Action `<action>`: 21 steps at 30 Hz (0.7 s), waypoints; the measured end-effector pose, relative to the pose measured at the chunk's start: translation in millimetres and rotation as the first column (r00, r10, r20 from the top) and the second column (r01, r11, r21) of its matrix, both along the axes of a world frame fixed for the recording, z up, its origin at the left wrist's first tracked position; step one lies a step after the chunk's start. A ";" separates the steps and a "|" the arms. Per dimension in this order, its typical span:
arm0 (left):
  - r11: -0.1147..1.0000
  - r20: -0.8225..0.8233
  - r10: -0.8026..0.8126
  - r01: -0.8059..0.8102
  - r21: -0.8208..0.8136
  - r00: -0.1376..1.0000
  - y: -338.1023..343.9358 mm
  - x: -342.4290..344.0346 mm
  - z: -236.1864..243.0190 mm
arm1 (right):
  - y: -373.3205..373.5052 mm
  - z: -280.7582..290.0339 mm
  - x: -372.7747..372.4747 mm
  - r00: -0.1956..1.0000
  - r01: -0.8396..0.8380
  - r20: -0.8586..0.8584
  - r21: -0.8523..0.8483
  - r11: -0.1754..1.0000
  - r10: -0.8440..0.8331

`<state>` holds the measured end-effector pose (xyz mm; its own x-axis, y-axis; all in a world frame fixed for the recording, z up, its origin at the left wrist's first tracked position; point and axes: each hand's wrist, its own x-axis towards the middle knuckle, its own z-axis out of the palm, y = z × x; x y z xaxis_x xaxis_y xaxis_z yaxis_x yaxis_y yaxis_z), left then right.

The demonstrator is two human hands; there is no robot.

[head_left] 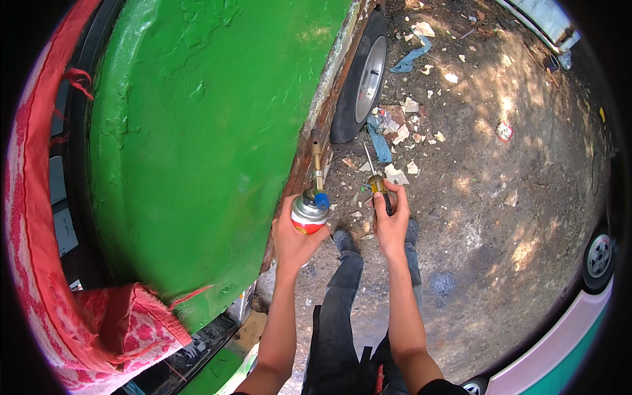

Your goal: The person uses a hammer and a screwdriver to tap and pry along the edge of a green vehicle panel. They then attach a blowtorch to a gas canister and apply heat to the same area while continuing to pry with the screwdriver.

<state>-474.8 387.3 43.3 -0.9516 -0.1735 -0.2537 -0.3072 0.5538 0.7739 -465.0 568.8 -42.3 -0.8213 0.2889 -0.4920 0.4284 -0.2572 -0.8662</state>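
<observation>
My left hand (295, 238) is wrapped round a gas torch (310, 209), a red and silver canister with a blue knob and a brass nozzle. The nozzle points away from me, close to the rusty lower edge of a green car panel (210, 125). No flame can be made out. In my right hand (392, 220) is a screwdriver (377, 184) with a yellow and black handle, its thin metal shaft pointing up and slightly left. The two tools are apart, and the screwdriver touches nothing but my hand.
A wheel (368, 76) stands just beyond the panel's edge. Pale flakes (396, 174) and blue rags (380, 139) litter the dirt ground (480, 217). A red patterned cloth (131, 322) hangs at the left. Another car (559, 352) is at the lower right.
</observation>
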 end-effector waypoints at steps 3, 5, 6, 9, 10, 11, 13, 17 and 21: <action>1.000 0.021 -0.003 0.003 0.014 1.000 0.5 -5.4 0.1 | -0.3 2.7 0.5 1.000 0.018 0.018 -0.025 1.000 -0.017; 1.000 0.055 -0.007 0.005 0.030 0.998 3.0 -9.9 2.9 | -0.5 2.5 0.7 1.000 0.022 0.019 -0.031 0.999 -0.021; 0.999 0.054 -0.008 0.006 0.032 0.999 3.4 -12.0 2.5 | -0.3 2.4 1.2 1.000 0.020 0.023 -0.031 0.999 -0.019; 0.999 0.048 -0.010 0.008 0.034 0.999 4.3 -16.6 1.8 | 0.6 1.5 3.2 1.000 0.009 0.027 -0.031 0.999 -0.008; 0.999 0.045 -0.011 0.010 0.032 0.999 4.7 -17.5 1.3 | 0.7 1.5 3.7 1.000 0.007 0.029 -0.032 0.999 -0.006; 0.999 0.041 -0.012 0.011 0.030 0.999 5.2 -18.3 0.9 | 0.9 1.5 4.1 1.000 0.005 0.030 -0.033 0.999 -0.004; 0.999 0.048 -0.014 0.012 0.049 0.999 6.6 -19.7 0.7 | 1.2 2.0 4.7 1.000 0.007 0.030 -0.035 0.999 -0.006; 0.998 0.037 -0.025 0.023 0.053 0.999 9.2 -20.6 -2.3 | 1.0 1.7 5.6 1.000 0.020 0.016 -0.035 0.999 -0.020; 0.996 0.038 -0.020 0.017 0.082 0.999 10.6 -21.1 -3.4 | 2.2 1.7 7.4 0.999 0.024 0.023 -0.048 0.999 -0.023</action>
